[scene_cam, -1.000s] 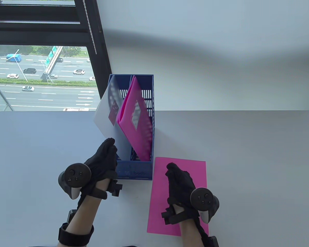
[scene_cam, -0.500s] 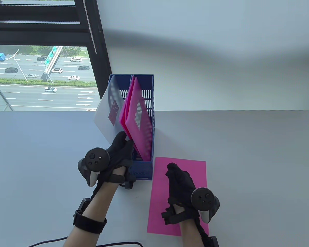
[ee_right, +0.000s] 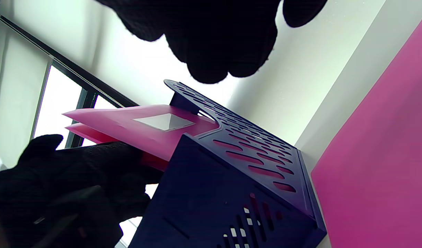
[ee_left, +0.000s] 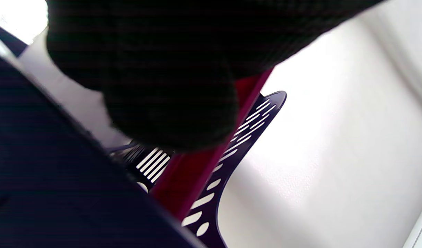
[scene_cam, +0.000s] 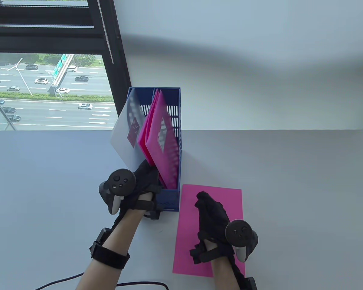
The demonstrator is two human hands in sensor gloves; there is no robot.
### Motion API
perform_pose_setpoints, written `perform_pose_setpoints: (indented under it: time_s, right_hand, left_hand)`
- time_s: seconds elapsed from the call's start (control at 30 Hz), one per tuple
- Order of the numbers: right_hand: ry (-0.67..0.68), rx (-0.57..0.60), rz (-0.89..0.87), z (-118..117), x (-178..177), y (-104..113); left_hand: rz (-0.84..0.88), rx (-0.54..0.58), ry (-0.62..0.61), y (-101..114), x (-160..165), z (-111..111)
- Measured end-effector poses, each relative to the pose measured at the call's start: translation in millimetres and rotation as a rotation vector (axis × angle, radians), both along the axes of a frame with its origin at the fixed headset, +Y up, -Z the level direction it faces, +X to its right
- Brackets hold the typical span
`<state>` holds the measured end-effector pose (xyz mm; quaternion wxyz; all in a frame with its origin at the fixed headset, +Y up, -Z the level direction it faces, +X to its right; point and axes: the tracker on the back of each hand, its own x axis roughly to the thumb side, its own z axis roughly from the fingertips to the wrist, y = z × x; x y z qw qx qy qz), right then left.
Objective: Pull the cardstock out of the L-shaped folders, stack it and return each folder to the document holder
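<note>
A blue slotted document holder [scene_cam: 167, 201] stands upright mid-table. It holds a translucent white folder [scene_cam: 122, 139] leaning out to the left and a pink L-shaped folder [scene_cam: 162, 136]. My left hand [scene_cam: 147, 174] reaches over the holder's near end and grips the pink folder's near lower edge. In the right wrist view its fingers [ee_right: 76, 165] lie curled under the pink folder [ee_right: 145, 125]. A pink cardstock sheet [scene_cam: 231, 205] lies flat to the right of the holder. My right hand [scene_cam: 210, 209] rests flat on the sheet, holding nothing.
A window [scene_cam: 48, 90] with a dark frame is at the far left, and a pale wall runs behind the table. A black cable [scene_cam: 63, 279] trails along the near edge. Bare grey tabletop [scene_cam: 290, 181] extends to the right.
My left hand moved right from the holder's front left corner to the pink folder's near edge and took hold of it. The folder's leaves spread slightly. The right hand stayed still.
</note>
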<state>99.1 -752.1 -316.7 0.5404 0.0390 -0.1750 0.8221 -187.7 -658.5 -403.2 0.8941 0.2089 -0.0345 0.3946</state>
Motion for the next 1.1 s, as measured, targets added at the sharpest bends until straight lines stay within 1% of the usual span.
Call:
perform_pose_setpoints:
  time_s: [0.13, 0.33, 0.57, 0.77, 1.0, 1.1]
  right_hand:
    - [0.001, -0.004, -0.004, 0, 0, 0]
    - [0.003, -0.007, -0.018, -1, 1, -1]
    - [0.007, -0.007, -0.008, -1, 0, -1]
    - [0.003, -0.003, -0.005, -2, 1, -1]
    - [0.003, -0.004, 0.012, -2, 0, -2]
    - [0.003, -0.004, 0.019, -2, 0, -2]
  left_hand:
    - [0.023, 0.097, 0.012, 9, -1, 10]
    - [0.020, 0.278, 0.022, 36, -9, 31]
    - [0.040, 0.476, 0.022, 70, -30, 69]
    - [0.083, 0.620, 0.073, 91, -61, 108]
    - [0.072, 0.746, 0.167, 99, -93, 146]
    - [0.122, 0.774, 0.175, 99, -107, 159]
